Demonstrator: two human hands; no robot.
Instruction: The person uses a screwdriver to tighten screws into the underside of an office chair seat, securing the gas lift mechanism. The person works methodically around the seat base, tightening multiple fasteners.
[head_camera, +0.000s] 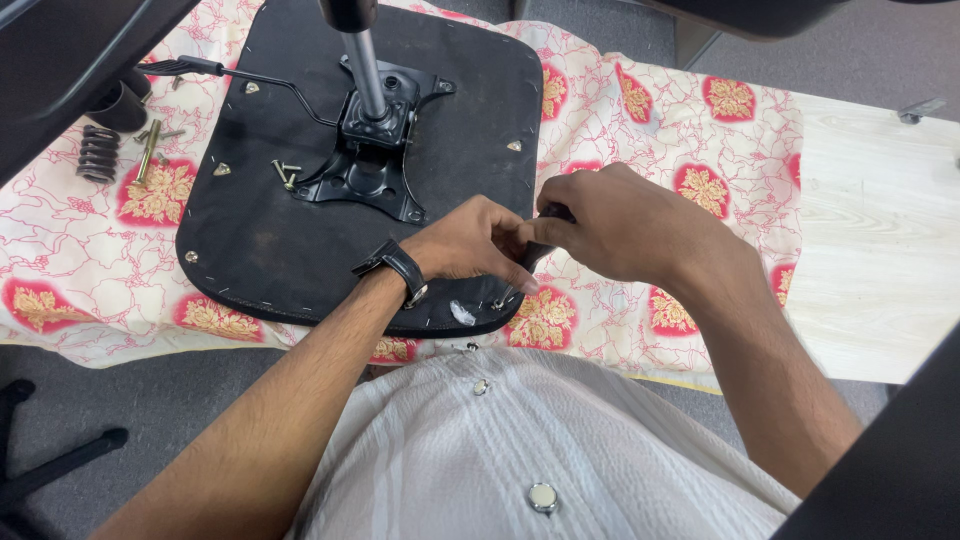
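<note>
An upturned black chair seat (270, 220) lies on a floral cloth, its metal tilt mechanism (375, 150) and gas cylinder (362, 55) standing up at the centre. My right hand (630, 225) grips the black handle of a screwdriver (535, 250) that points down at the seat's near right corner. My left hand (470, 245), with a black wristwatch (395, 265) on the wrist, pinches the tool's shaft close to the tip. Two loose screws (287, 172) rest on the seat beside the mechanism.
The cream and red cloth (700, 130) covers a pale wooden table (880, 230). A black coil spring (98, 152) and a brass bolt (148, 150) lie at the far left. A black lever (200, 68) sticks out from the mechanism. Dark chair parts edge the frame.
</note>
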